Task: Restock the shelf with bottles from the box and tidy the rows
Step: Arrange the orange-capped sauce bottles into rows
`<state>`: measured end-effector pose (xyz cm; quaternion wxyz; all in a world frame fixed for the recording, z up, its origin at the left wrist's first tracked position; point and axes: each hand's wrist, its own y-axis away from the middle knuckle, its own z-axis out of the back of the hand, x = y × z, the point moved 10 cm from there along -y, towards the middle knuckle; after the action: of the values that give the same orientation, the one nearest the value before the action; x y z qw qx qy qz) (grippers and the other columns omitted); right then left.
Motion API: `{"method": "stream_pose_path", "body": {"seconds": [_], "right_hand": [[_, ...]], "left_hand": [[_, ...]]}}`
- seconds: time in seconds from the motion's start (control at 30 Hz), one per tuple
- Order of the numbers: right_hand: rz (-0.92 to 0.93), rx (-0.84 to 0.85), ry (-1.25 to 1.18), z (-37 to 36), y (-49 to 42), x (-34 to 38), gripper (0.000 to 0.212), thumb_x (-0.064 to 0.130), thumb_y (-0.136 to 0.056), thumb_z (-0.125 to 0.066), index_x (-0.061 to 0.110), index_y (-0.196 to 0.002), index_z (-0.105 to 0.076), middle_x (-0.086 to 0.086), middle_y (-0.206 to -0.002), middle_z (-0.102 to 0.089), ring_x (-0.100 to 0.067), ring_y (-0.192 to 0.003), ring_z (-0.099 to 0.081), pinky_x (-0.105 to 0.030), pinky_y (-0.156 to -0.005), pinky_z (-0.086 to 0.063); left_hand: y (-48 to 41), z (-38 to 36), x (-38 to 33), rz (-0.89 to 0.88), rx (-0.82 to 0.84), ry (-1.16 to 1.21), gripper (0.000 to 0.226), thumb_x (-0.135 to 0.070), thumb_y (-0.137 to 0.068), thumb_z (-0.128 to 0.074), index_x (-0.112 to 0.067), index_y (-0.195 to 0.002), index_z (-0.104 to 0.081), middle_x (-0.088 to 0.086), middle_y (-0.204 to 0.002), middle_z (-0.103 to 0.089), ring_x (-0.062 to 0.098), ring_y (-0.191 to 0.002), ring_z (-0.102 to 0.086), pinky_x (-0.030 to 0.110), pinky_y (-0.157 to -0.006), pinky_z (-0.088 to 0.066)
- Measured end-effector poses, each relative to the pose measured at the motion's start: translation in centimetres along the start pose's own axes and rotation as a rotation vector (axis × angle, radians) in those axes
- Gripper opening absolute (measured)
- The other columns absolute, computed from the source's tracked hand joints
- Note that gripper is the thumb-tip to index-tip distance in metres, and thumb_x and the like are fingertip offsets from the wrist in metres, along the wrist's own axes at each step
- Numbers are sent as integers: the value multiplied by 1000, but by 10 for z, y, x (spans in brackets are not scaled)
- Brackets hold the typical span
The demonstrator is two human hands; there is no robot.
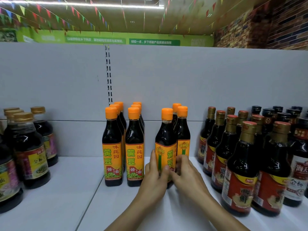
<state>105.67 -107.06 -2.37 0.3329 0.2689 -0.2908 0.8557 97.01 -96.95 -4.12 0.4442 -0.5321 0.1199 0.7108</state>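
A dark soy-sauce bottle with an orange cap and orange label (165, 140) stands upright on the white shelf (66, 189), its label turned partly sideways. My left hand (155, 174) grips its lower left side, thumb on the label. My right hand (184, 174) holds its lower right side. Two more orange-capped bottles (182, 129) stand just behind it. To the left, two rows of the same orange-capped bottles (123, 144) face forward. No box is in view.
Red-labelled bottles with gold and red caps (240, 164) crowd the shelf's right side. Round gold-capped bottles (28, 147) stand at the left. The grey back panel (166, 80) closes the shelf behind. Bare shelf lies between the left group and the orange rows.
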Motion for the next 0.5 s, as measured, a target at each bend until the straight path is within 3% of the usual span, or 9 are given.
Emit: {"method": "stream_pose_path", "body": {"seconds": [0.13,0.2,0.27,0.37,0.5], "right_hand": [[-1,-19,62,-3,1,8,37,46,-96,-55,27,-123,-37,7,-114,-65,-20,-99,-66,-39,-83,-54],[-2,-35,87,-4,1,11,39,47,-96,-55,27,-125,-38,6,-115,-65,-21,-100,-65,-37,-81,-52],[-3,-36,82,-6,2,14,41,51,-95,-57,28,-125,-39,7,-116,-63,-20,-101,-63,-36,-80,-51],[-15,-37,70,-7,2,15,40,57,-93,-59,29,-117,-42,9,-110,-61,-18,-97,-61,-34,-78,-49],[-12,-44,75,-7,-3,17,37,53,-94,-60,26,-113,-44,7,-105,-63,-18,-93,-59,-30,-71,-44]], "left_hand": [[1,-4,4,58,36,58,78,-42,-105,-46,-35,-161,8,-5,-156,-18,2,-127,-34,22,-106,-33],[0,-7,9,63,19,110,84,-58,-96,-48,-45,-158,7,-11,-161,-20,4,-142,-30,33,-119,-30],[0,-11,15,73,11,158,88,-69,-87,-47,-53,-155,6,-17,-161,-23,5,-149,-26,44,-121,-32],[4,-15,13,72,21,215,81,-60,-96,-45,-51,-156,8,-25,-154,-25,1,-146,-26,42,-123,-29],[-4,-13,21,104,21,226,93,-80,-76,-41,-56,-154,4,-19,-157,-33,6,-144,-37,46,-120,-34]]}}
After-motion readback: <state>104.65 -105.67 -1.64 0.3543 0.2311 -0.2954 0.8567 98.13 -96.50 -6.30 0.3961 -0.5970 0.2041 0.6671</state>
